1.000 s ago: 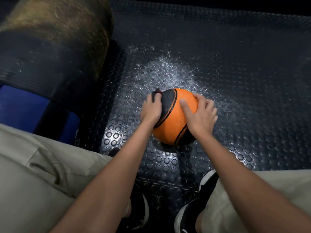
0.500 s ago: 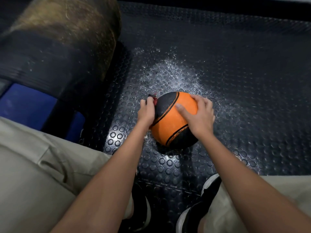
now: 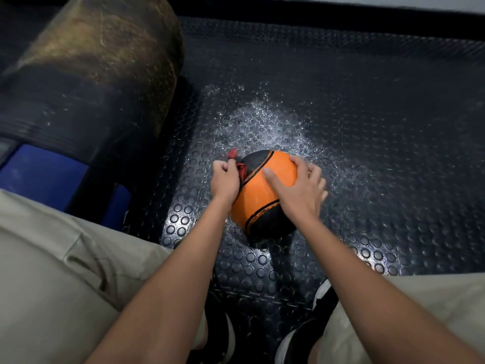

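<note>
An orange and black ball [image 3: 265, 198] sits on the studded black rubber floor [image 3: 380, 166], between my two hands. My left hand [image 3: 225, 179] grips a bunched red cloth [image 3: 240, 168] and holds it against the ball's upper left side. Part of the cloth sticks out above my fingers. My right hand [image 3: 299, 189] lies over the ball's right side with its fingers spread and curved round it, thumb across the orange panel.
Water droplets speckle the floor [image 3: 262, 127] behind the ball. A large dark roll with a brownish top [image 3: 91, 69] stands at the left, over something blue [image 3: 42, 174]. My knees in beige trousers and black shoes [image 3: 309, 334] fill the bottom.
The ball has turned a little under my hands, and its black panel now shows further up. My left hand has slid down the ball's left side, so more red cloth shows above it.
</note>
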Demonstrator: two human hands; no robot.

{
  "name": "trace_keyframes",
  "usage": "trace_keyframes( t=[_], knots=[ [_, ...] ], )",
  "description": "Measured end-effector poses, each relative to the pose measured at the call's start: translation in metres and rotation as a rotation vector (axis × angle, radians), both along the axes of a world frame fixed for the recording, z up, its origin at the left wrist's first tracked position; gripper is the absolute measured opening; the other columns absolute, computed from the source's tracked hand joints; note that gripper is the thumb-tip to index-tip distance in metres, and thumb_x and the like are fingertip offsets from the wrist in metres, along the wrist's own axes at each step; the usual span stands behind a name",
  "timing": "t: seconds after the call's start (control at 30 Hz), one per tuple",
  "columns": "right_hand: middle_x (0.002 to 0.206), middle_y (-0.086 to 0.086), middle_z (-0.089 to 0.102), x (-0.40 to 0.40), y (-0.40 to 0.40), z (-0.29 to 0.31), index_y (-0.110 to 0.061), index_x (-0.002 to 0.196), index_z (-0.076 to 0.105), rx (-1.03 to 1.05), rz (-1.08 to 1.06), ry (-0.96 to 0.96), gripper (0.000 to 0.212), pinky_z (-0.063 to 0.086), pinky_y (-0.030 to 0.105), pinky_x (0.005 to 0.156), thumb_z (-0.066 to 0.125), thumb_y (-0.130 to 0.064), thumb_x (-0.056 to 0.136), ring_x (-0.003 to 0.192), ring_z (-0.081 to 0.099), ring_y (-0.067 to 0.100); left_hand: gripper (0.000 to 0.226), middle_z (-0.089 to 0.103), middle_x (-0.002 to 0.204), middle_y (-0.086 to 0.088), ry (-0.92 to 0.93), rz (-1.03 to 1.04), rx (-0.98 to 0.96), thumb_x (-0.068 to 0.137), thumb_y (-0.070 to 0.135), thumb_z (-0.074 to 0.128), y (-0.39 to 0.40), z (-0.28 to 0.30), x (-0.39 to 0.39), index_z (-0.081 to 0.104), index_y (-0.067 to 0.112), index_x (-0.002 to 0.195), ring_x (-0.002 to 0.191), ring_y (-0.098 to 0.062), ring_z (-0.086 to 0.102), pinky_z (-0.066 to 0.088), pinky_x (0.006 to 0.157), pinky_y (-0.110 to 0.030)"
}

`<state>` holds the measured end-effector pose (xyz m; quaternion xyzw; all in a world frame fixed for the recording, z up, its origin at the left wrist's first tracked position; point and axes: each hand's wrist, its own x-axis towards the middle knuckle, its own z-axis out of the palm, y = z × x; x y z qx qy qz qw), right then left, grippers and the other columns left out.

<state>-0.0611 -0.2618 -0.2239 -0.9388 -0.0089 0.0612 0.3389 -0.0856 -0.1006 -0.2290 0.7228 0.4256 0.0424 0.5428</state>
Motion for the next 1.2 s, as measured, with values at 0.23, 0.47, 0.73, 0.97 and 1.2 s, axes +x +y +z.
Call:
trace_keyframes(
  t=[0.23, 0.47, 0.73, 0.97, 1.2],
  knots=[
    [0.145, -0.002, 0.031, -0.003, -0.016, 0.002, -0.045, 0.149, 0.029, -0.112, 0.231, -0.075, 0.098, 0.027, 0.051, 0.113, 0.040, -0.096, 0.065, 0.128, 0.035, 0.026, 0.015, 0.047, 0.078, 0.004, 0.005, -0.105, 0.194, 0.104, 0.024, 0.038, -0.014, 0.022, 0.010, 0.044, 0.013, 0.096, 0.066, -0.015, 0.044, 0.030, 0.051, -0.024],
    [0.140, -0.011, 0.030, 0.012, -0.028, -0.003, -0.053, 0.145, 0.034, -0.009, 0.264, -0.042, 0.087, 0.020, 0.043, 0.115, 0.053, -0.092, 0.069, 0.130, 0.028, 0.015, 0.023, 0.049, 0.078, 0.004, -0.007, -0.105, 0.051, 0.105, 0.032, 0.037, 0.010, 0.001, 0.017, 0.047, 0.013, 0.096, 0.068, -0.015, 0.044, 0.034, 0.056, -0.029],
    [0.158, -0.012, 0.033, 0.002, -0.008, -0.013, -0.043, 0.141, 0.045, 0.165, 0.205, -0.100, 0.069, 0.026, 0.049, 0.118, 0.052, -0.077, 0.082, 0.144, 0.032, 0.015, 0.028, 0.046, 0.068, 0.002, -0.006, -0.039, -0.031, 0.106, 0.025, 0.036, 0.014, -0.001, 0.010, 0.046, 0.017, 0.081, 0.060, -0.015, 0.040, 0.032, 0.056, -0.030],
    [0.144, -0.010, 0.047, 0.002, -0.023, -0.018, -0.036, 0.141, 0.048, 0.250, 0.015, -0.094, 0.073, 0.036, 0.051, 0.113, 0.047, -0.080, 0.082, 0.132, 0.044, 0.014, 0.029, 0.047, 0.072, 0.005, -0.074, -0.264, 0.103, 0.108, 0.025, 0.035, -0.002, 0.012, 0.031, 0.045, 0.015, 0.082, 0.057, -0.010, 0.038, 0.033, 0.046, -0.020],
    [0.139, -0.012, 0.042, -0.003, -0.012, -0.014, -0.040, 0.138, 0.046, 0.150, 0.063, -0.125, 0.066, 0.031, 0.048, 0.113, 0.051, -0.077, 0.084, 0.130, 0.037, 0.011, 0.024, 0.047, 0.073, 0.004, 0.002, -0.134, 0.043, 0.106, 0.029, 0.034, 0.009, 0.000, 0.022, 0.048, 0.012, 0.097, 0.061, -0.013, 0.041, 0.033, 0.053, -0.028]
  ],
)
